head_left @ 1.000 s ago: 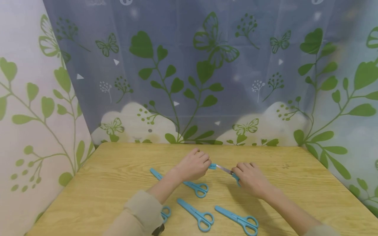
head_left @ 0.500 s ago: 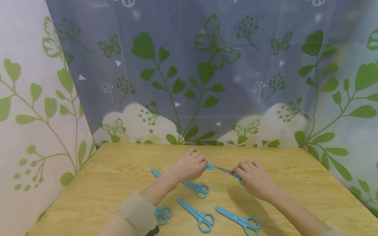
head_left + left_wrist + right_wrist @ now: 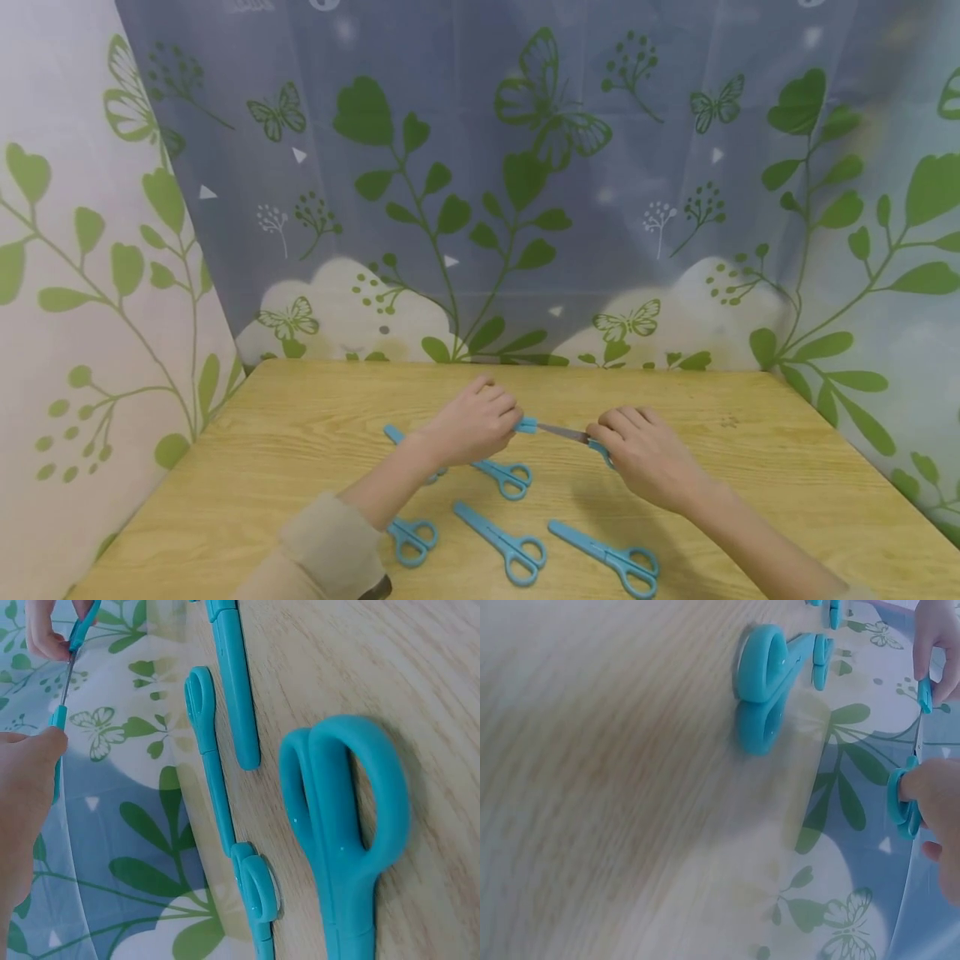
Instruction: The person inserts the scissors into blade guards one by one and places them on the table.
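In the head view my left hand (image 3: pixel 480 421) grips a short blue blade cover (image 3: pixel 527 425), most of it hidden in the fingers. My right hand (image 3: pixel 641 454) holds a pair of scissors (image 3: pixel 562 432) by its blue handles, with a thumb or finger through a loop in the right wrist view. The bare metal blade points left, its tip right at the mouth of the cover. Both hands are raised over the far half of the table. Below them lie several more blue scissors, such as the middle pair (image 3: pixel 498 537), blades covered.
The wooden table (image 3: pixel 750 500) has covered scissors at the front right (image 3: pixel 603 557), covered scissors at the left (image 3: pixel 412 540) and covered scissors behind the left forearm (image 3: pixel 510 479). A leaf-patterned curtain (image 3: pixel 480 208) stands behind the table's far edge.
My left hand has shifted a little to the left with the cover. More of the bare blade shows than one second ago. My right hand has barely moved.
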Action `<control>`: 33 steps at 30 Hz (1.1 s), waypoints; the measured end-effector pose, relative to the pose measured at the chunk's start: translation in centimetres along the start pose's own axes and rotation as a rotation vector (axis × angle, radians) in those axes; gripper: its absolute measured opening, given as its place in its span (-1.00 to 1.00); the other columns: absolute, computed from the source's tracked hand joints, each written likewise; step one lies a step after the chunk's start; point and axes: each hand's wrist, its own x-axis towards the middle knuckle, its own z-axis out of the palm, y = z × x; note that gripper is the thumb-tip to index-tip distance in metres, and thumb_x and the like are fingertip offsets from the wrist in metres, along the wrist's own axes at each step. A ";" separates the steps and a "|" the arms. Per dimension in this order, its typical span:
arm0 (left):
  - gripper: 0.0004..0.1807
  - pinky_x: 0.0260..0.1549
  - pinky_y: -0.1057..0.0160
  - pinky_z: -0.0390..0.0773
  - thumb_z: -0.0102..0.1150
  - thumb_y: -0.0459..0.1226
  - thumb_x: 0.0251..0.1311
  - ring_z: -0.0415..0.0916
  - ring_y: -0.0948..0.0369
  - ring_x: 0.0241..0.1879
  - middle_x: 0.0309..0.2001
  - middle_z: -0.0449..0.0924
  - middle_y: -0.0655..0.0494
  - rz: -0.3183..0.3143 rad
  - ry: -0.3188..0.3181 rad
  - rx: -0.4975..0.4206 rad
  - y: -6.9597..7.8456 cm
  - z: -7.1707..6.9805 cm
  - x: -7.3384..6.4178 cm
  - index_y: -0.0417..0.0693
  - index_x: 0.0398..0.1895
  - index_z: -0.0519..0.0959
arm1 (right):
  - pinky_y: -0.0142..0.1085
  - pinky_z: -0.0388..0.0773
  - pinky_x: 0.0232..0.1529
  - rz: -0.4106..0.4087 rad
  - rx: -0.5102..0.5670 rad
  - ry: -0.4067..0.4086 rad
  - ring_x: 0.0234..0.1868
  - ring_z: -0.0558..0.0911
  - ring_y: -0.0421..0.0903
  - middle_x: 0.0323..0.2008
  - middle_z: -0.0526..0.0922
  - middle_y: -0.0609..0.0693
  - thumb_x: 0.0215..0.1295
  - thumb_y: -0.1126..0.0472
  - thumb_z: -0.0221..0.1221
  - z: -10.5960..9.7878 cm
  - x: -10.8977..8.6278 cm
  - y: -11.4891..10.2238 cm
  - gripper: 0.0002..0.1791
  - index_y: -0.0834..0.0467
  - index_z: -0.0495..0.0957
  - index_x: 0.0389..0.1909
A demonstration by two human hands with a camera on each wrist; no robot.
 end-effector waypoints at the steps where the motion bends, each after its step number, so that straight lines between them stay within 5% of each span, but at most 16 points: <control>1: -0.86 -0.05 0.19 0.42 0.17 -0.17 0.12 0.50 0.25 -0.26 -0.31 0.57 0.20 0.001 0.003 0.000 0.0 0.0 -0.1 0.01 -0.30 0.64 | -0.13 0.48 -0.35 -0.001 -0.001 0.005 -0.29 0.52 0.00 -0.32 0.51 0.00 0.49 0.13 -0.33 0.0 0.1 -0.1 -0.57 0.15 0.54 -0.22; 3: -0.85 -0.05 0.19 0.43 0.17 -0.18 0.13 0.50 0.25 -0.25 -0.31 0.57 0.20 0.001 0.004 0.000 0.0 0.0 -0.3 0.01 -0.30 0.64 | -0.14 0.48 -0.36 0.000 -0.006 0.010 -0.30 0.52 -0.01 -0.33 0.51 -0.01 0.48 0.08 -0.54 0.0 0.2 -0.2 -0.39 0.14 0.54 -0.23; 12: -0.82 -0.06 0.21 0.43 0.16 -0.16 0.15 0.51 0.27 -0.25 -0.28 0.58 0.20 0.012 0.009 0.021 0.2 0.0 -0.6 0.01 -0.25 0.63 | -0.14 0.48 -0.36 -0.011 0.010 0.009 -0.29 0.52 0.00 -0.32 0.51 0.00 0.45 0.12 -0.54 0.0 0.3 -0.6 -0.41 0.14 0.54 -0.22; 16: -0.82 -0.05 0.20 0.44 0.16 -0.16 0.15 0.52 0.27 -0.25 -0.28 0.58 0.21 0.011 0.008 0.027 0.3 0.0 -0.7 0.01 -0.23 0.63 | -0.14 0.48 -0.34 -0.009 0.006 -0.001 -0.28 0.53 0.00 -0.32 0.51 0.00 0.23 0.31 0.13 0.0 0.3 -0.7 -0.88 0.14 0.54 -0.22; 19: -0.80 -0.05 0.20 0.44 0.16 -0.15 0.15 0.51 0.28 -0.25 -0.27 0.58 0.21 0.012 0.006 0.032 0.4 0.1 -0.8 0.01 -0.21 0.63 | -0.13 0.49 -0.32 -0.014 0.010 0.003 -0.27 0.53 0.00 -0.32 0.51 -0.02 -0.21 0.39 0.39 0.0 0.3 -0.8 -0.57 0.13 0.54 -0.22; 24: -0.79 -0.03 0.21 0.42 0.16 -0.15 0.16 0.51 0.28 -0.23 -0.25 0.58 0.21 0.010 -0.009 0.027 0.7 0.3 -1.0 0.01 -0.18 0.62 | -0.12 0.49 -0.29 -0.036 0.017 0.011 -0.26 0.53 -0.01 -0.32 0.51 -0.03 -0.04 0.29 0.30 0.0 0.4 -1.0 -0.70 0.11 0.54 -0.22; 30: -0.77 0.00 0.21 0.40 0.15 -0.14 0.19 0.50 0.27 -0.19 -0.22 0.57 0.21 0.007 -0.026 0.018 0.8 0.3 -1.0 0.00 -0.14 0.61 | -0.13 0.47 -0.31 -0.036 0.020 0.006 -0.27 0.52 -0.02 -0.30 0.51 -0.03 -0.13 0.29 0.35 0.0 0.6 -1.2 -0.63 0.11 0.54 -0.21; 33: -0.77 0.00 0.22 0.40 0.16 -0.14 0.18 0.50 0.27 -0.20 -0.23 0.57 0.21 0.010 -0.012 0.017 0.8 0.3 -0.9 0.00 -0.15 0.61 | -0.13 0.47 -0.32 -0.040 0.024 0.017 -0.27 0.52 -0.01 -0.29 0.51 -0.01 0.11 0.26 0.21 0.0 0.8 -1.2 -0.80 0.14 0.54 -0.21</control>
